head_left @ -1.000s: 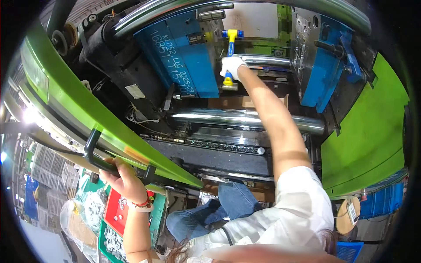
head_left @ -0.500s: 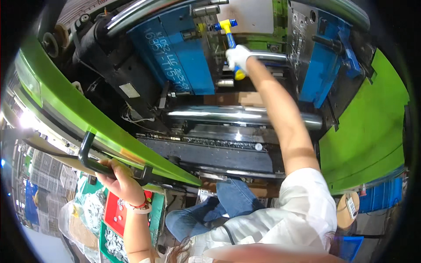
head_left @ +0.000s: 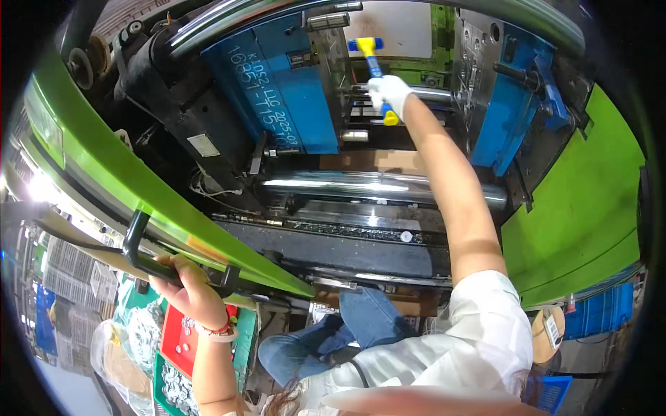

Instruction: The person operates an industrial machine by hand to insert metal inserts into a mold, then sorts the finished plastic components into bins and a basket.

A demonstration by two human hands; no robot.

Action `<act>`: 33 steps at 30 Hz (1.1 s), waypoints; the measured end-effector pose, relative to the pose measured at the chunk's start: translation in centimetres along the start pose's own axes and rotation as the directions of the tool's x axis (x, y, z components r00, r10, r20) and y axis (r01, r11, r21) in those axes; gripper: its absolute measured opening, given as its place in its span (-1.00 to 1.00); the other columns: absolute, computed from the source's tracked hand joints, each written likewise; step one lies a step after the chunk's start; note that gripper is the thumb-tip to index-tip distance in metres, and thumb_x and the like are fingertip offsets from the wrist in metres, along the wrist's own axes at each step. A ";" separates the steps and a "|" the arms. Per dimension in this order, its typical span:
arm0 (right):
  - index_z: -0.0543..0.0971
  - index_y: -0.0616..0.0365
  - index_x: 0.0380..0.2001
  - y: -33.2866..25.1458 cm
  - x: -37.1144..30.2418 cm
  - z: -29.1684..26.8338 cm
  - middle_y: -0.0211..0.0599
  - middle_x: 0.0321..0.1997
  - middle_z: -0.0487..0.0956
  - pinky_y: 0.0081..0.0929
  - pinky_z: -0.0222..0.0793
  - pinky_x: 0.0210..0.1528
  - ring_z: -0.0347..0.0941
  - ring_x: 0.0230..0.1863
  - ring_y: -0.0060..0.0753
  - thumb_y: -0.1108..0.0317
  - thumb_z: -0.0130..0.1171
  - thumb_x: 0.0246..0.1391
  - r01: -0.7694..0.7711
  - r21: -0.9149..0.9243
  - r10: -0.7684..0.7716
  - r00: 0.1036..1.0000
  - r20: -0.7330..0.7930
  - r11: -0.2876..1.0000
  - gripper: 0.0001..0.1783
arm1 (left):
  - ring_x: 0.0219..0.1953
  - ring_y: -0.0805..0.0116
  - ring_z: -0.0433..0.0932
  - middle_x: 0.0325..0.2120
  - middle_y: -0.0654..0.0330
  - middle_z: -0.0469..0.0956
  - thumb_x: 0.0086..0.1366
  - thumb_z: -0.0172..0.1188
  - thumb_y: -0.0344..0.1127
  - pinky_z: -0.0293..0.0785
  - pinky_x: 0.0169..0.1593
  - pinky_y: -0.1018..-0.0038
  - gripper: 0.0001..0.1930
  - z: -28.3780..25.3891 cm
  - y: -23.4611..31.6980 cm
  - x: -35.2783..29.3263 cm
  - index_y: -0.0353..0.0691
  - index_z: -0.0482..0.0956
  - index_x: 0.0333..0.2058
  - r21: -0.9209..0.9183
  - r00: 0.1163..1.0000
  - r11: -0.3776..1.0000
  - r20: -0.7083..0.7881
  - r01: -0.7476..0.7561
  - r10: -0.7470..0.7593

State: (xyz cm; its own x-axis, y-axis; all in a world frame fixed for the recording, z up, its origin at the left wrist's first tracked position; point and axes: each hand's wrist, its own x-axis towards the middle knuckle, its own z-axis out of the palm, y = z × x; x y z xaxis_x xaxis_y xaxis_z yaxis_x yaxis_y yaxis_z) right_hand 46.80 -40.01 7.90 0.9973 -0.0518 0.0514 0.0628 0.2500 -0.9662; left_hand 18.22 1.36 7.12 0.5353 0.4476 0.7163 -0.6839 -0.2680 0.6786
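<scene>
My right hand (head_left: pixel 390 95), in a white glove, grips the handle of a yellow and blue mallet (head_left: pixel 365 47). The mallet's head points up and away from me, and its yellow handle end shows below my fist. It hangs in the gap between a blue mold half (head_left: pixel 291 97) on the left and another blue mold half (head_left: pixel 501 104) on the right, nearer the left one but apart from it. Bare except for bracelets at the wrist, my left hand (head_left: pixel 186 286) is closed around the black handle (head_left: pixel 139 243) of the green machine door (head_left: pixel 180 215).
Polished steel bars (head_left: pixel 347 184) cross the machine below my right arm. A small round pale piece (head_left: pixel 406 236) lies on the dark ledge. Beside my left forearm are a red tray (head_left: pixel 182 343) and a green bin (head_left: pixel 170 388) of small metallic parts. A green panel (head_left: pixel 583 208) stands at right.
My right hand has drawn the mallet slightly right and back from the left mold half, and its head has tilted. My left hand stays on the door handle.
</scene>
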 end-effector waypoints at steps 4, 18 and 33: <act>0.28 0.28 -0.54 -1.2 -2.3 0.4 -0.19 -0.73 0.35 -0.28 0.34 -0.77 0.35 -0.80 -0.24 0.48 -0.01 -0.01 0.254 0.074 -0.162 0.789 -0.593 0.964 -0.86 | -0.63 0.70 0.18 -0.51 0.37 0.30 0.30 -0.09 -0.54 0.13 -0.59 0.73 -0.75 0.5 0.2 -0.1 -0.23 0.27 -0.05 0.012 1.000 1.000 0.014 -0.006 0.006; 0.30 0.28 -0.54 -0.1 -1.6 0.6 -0.22 -0.75 0.34 -0.31 0.35 -0.77 0.31 -0.83 -0.29 0.51 -0.08 -0.03 0.268 -0.023 -0.232 0.783 -0.577 0.963 -0.92 | -0.60 0.69 0.19 -0.44 0.35 0.32 0.30 -0.08 -0.53 0.14 -0.57 0.72 -0.76 0.2 -0.1 0.0 -0.24 0.28 -0.06 0.004 0.999 1.000 0.022 -0.031 0.031; 0.32 0.20 -0.64 -2.8 1.4 1.3 -0.32 -0.77 0.30 -0.33 0.39 -0.68 0.29 -0.79 -0.38 0.54 -0.01 -0.10 0.383 0.139 -0.174 0.675 -0.717 0.913 -0.88 | -0.59 0.69 0.18 -0.45 0.37 0.30 0.31 -0.07 -0.52 0.13 -0.52 0.74 -0.77 0.1 -0.6 0.1 -0.25 0.29 -0.05 0.025 1.000 1.000 -0.010 -0.013 0.013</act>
State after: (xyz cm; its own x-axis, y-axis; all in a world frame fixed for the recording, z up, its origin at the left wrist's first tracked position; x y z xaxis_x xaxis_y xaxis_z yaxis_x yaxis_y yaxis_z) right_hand 48.03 -39.55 11.00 0.6353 -0.7720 0.0219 0.4449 0.3426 -0.8274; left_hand 18.77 1.53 6.79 0.5213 0.4523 0.7237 -0.6783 -0.2951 0.6729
